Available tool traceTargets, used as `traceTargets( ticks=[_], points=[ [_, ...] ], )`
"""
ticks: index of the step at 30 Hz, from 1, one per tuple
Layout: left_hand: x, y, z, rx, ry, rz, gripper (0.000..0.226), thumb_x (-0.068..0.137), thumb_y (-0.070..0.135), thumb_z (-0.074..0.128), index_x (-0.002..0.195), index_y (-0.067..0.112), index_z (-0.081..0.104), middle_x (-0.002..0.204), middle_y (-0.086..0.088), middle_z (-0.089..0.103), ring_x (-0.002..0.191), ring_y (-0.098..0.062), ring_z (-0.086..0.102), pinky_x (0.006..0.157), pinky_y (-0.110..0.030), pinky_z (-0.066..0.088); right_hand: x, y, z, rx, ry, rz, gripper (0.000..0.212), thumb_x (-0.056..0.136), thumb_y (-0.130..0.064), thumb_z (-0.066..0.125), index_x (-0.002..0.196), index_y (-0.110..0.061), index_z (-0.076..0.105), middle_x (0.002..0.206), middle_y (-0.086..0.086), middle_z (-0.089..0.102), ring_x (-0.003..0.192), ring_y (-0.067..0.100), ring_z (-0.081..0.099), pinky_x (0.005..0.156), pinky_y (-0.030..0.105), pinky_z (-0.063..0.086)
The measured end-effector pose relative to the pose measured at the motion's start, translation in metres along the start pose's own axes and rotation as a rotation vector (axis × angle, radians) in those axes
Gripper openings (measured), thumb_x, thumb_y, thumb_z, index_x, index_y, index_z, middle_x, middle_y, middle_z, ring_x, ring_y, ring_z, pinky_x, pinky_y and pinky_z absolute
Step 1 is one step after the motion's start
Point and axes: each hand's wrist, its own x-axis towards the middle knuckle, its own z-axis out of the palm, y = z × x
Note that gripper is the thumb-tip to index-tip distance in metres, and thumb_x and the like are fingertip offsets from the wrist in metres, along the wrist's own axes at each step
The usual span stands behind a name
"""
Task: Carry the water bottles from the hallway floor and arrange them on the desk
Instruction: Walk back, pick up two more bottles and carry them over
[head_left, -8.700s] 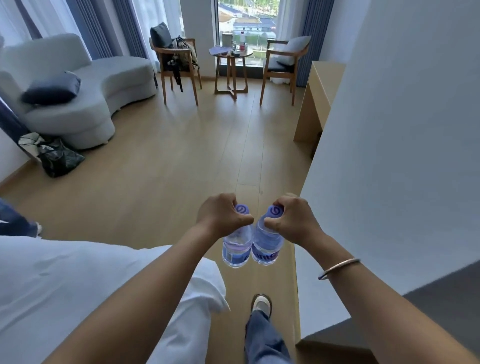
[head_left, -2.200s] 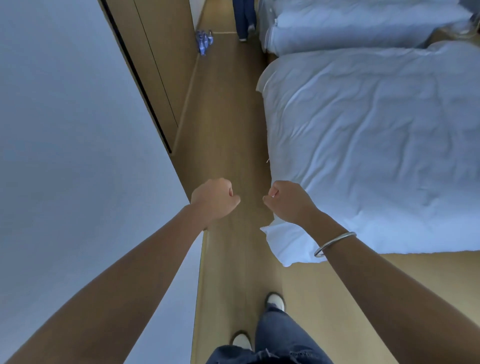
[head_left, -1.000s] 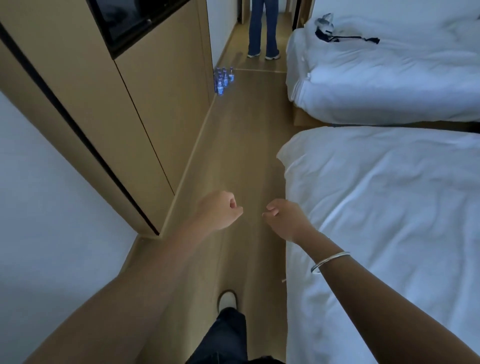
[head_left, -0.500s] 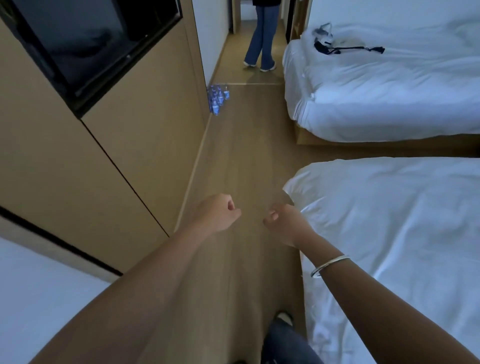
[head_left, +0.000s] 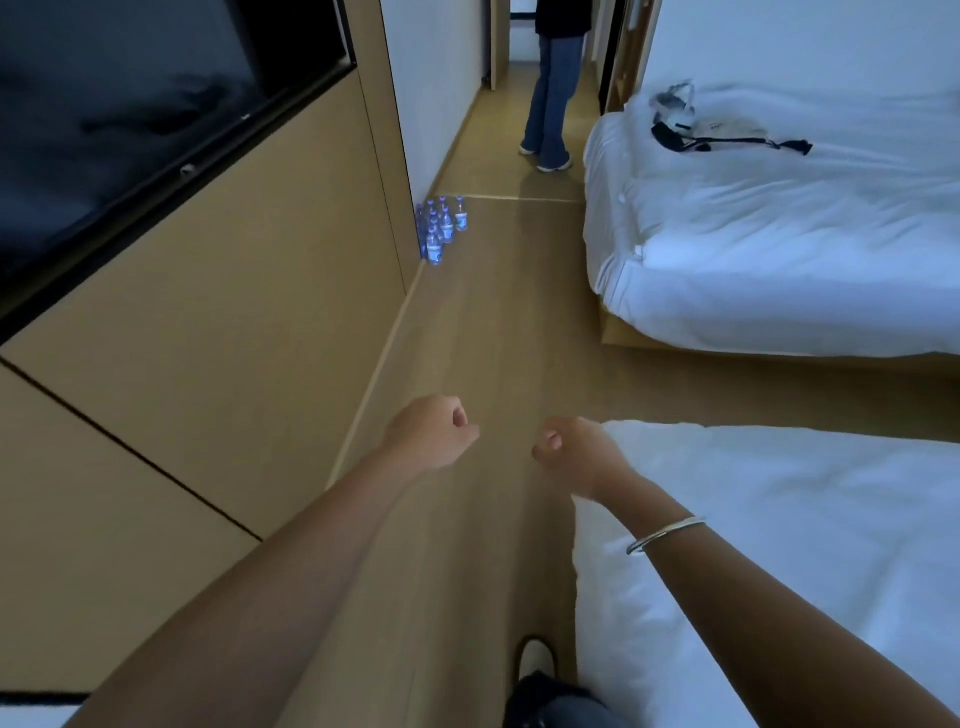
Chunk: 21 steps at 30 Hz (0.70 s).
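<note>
Heading down the floor (head_left: 498, 322) toward the water bottles (head_left: 440, 227), both hands out front, nothing carried. Bottles clustered upright at the wall panel (head_left: 260, 322) corner, far end of the aisle, well apart from hands; purple caps, blue labels, exact count hard to tell at this range.

Step in hand, by the look of it: walk-up for a pickup. Best approach: keep to mid-aisle btwn wall and near bed (head_left: 779, 545), watch the other person (head_left: 553, 83) standing just beyond the cluster. Crouch close before reaching, take outer bottles first w/ one per hand, grip round neck or below cap so neighbours don't topple. Tight packing = risk of knocking the rest over.

Left hand (head_left: 431, 434): fingers curled into a loose fist, empty, touching nothing. Right hand (head_left: 571, 447): fingers curled in too, empty, bangle (head_left: 665, 535) on wrist, hovering beside bed edge, contact w/ bedding unclear.
</note>
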Motion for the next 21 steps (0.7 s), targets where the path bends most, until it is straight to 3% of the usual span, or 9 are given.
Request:
traceTargets(
  ticks=[4, 11, 17, 21],
  points=[
    [0.047, 0.024, -0.003, -0.001, 0.017, -0.012, 0.017, 0.083, 0.033, 0.059, 0.071, 0.023, 0.051, 0.079, 0.000, 0.060, 0.083, -0.026, 0.060, 0.065, -0.027, 0.040, 0.048, 0.009, -0.031, 0.004, -0.005, -0.008, 0.022, 0.085, -0.023, 0.051, 0.100, -0.012, 0.062, 0.103, 0.007, 0.064, 0.089, 0.021, 0.058, 0.075, 0.027, 0.047],
    [0.134, 0.048, -0.005, -0.012, -0.004, -0.013, 0.014, 0.084, 0.034, 0.059, 0.077, 0.022, 0.054, 0.092, -0.004, 0.065, 0.090, -0.027, 0.060, 0.073, -0.030, 0.044, 0.131, 0.021, -0.056, -0.031, -0.048, -0.008, 0.027, 0.085, -0.026, 0.052, 0.106, -0.011, 0.062, 0.106, 0.006, 0.065, 0.094, 0.022, 0.060, 0.081, 0.030, 0.049],
    [0.232, 0.052, -0.019, -0.051, -0.018, 0.006, 0.015, 0.085, 0.034, 0.058, 0.079, 0.020, 0.055, 0.091, -0.004, 0.063, 0.089, -0.026, 0.059, 0.074, -0.032, 0.046, 0.226, 0.017, -0.074, -0.030, -0.059, -0.007, 0.028, 0.085, -0.028, 0.052, 0.108, -0.013, 0.062, 0.103, 0.004, 0.064, 0.091, 0.020, 0.061, 0.081, 0.035, 0.053],
    [0.315, 0.049, -0.039, -0.073, -0.002, 0.003, 0.015, 0.084, 0.034, 0.058, 0.080, 0.020, 0.055, 0.088, -0.001, 0.063, 0.086, -0.024, 0.060, 0.073, -0.031, 0.046, 0.312, 0.002, -0.091, -0.047, -0.033, 0.001, 0.025, 0.084, -0.027, 0.052, 0.103, -0.014, 0.063, 0.102, 0.005, 0.064, 0.090, 0.021, 0.060, 0.078, 0.031, 0.051]
  ],
)
